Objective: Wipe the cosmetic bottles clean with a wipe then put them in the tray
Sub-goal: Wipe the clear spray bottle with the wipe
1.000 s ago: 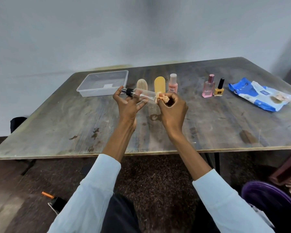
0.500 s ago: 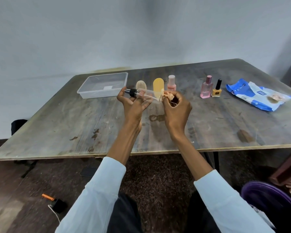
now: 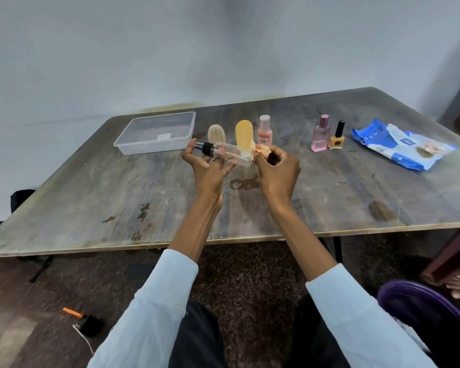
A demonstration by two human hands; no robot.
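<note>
Your left hand (image 3: 210,168) holds a clear bottle (image 3: 230,152) on its side, up above the surface (image 3: 117,192). Your fingers curl round it near its black cap, which points left. Your right hand (image 3: 275,168) pinches a small peach wipe (image 3: 260,150) and presses it on the bottom end of the bottle.

The tray (image 3: 157,132) sits on the surface to the far left. It looks like there are no bottles in it, though it is see-through and hard to read.

Just behind your hands stand a tan bottle (image 3: 217,134), a yellow bottle (image 3: 244,134) and a pink bottle (image 3: 265,130) with a pale cap. They stand in a row, close to each other. More to the right stand a pink perfume (image 3: 321,135) and a yellow polish (image 3: 337,136) with a black cap, side by side. The blue and white wipe pack (image 3: 398,144) lies flat at the far right.

On the floor by your left knee lies a black box (image 3: 89,325) with an orange bit. A purple tub (image 3: 430,314) sits by your right side.
</note>
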